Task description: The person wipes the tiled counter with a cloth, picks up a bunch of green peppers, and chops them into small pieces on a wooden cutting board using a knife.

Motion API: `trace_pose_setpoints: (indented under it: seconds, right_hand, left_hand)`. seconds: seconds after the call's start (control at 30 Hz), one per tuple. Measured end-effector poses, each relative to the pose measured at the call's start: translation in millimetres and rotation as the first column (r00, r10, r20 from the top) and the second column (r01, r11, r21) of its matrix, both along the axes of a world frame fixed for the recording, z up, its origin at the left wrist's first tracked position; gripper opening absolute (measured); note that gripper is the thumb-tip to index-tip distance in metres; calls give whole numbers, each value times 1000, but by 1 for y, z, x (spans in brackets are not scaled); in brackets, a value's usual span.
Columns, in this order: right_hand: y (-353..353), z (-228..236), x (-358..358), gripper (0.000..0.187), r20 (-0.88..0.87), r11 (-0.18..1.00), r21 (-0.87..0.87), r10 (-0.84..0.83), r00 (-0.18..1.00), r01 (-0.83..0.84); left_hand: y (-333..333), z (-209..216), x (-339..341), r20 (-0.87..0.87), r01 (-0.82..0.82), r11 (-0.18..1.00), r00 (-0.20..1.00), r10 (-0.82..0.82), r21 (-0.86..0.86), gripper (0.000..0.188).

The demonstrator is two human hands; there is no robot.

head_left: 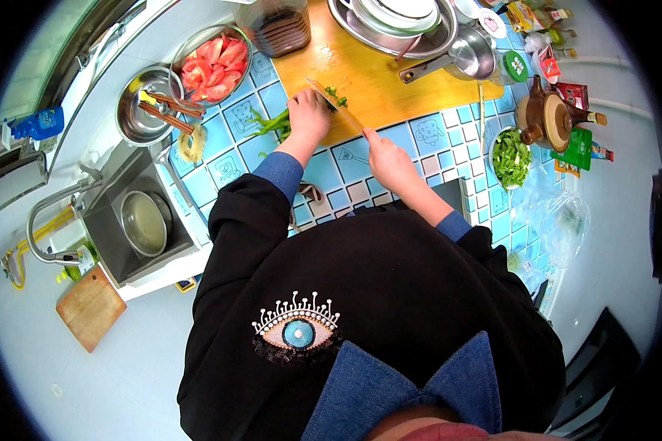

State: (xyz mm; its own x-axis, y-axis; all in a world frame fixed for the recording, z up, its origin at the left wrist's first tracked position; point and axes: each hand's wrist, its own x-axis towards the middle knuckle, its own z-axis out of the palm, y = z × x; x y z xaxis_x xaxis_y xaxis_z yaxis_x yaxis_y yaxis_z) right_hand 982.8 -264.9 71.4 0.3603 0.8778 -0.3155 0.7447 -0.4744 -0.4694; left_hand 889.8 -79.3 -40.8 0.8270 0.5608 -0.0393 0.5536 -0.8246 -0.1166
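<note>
My right hand (391, 163) is closed round the handle of a kitchen knife (336, 104), whose blade slants up and left across the wooden cutting board (379, 84). My left hand (309, 116) presses down at the board's left edge, fingers curled over long green peppers (274, 126). Their ends stick out leftward over the tiled counter. Small chopped green pieces (335, 94) lie against the blade, just right of my left fingers. My left fingertips are partly hidden, and so is the part of the peppers under them.
A glass bowl of cut tomatoes (215, 67) and a steel bowl with chopsticks (148, 110) stand left, above the sink (110, 220). A saucepan (469, 55) and stacked bowls (401, 22) sit at the board's far side. Chopped greens (511, 158) and a brown teapot (544, 121) are right.
</note>
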Motion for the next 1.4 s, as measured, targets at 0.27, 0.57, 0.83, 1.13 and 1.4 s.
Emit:
trace_pose_setpoints:
  seconds: [0.27,0.57,0.83,1.13,1.4]
  right_hand:
    - [-1,-8,0,41,-14,1000,0,-10,1000,10]
    - [2,-8,4,37,-32,1000,-18,-9,999,9]
    - [0,4,2,35,-40,1000,17,-14,999,15]
    - [9,17,3,38,-22,997,-73,21,1000,-23]
    - [13,17,1,37,-37,995,-95,21,999,-25]
  left_hand:
    - [1,-2,0,7,7,1000,1000,-7,9,44]
    - [0,6,1,-10,5,1000,1000,-5,13,46]
    - [0,1,2,-53,12,999,999,-9,48,47]
    - [1,0,0,-18,79,996,997,-79,35,37]
    - [-1,7,-1,-68,43,999,997,-42,11,35]
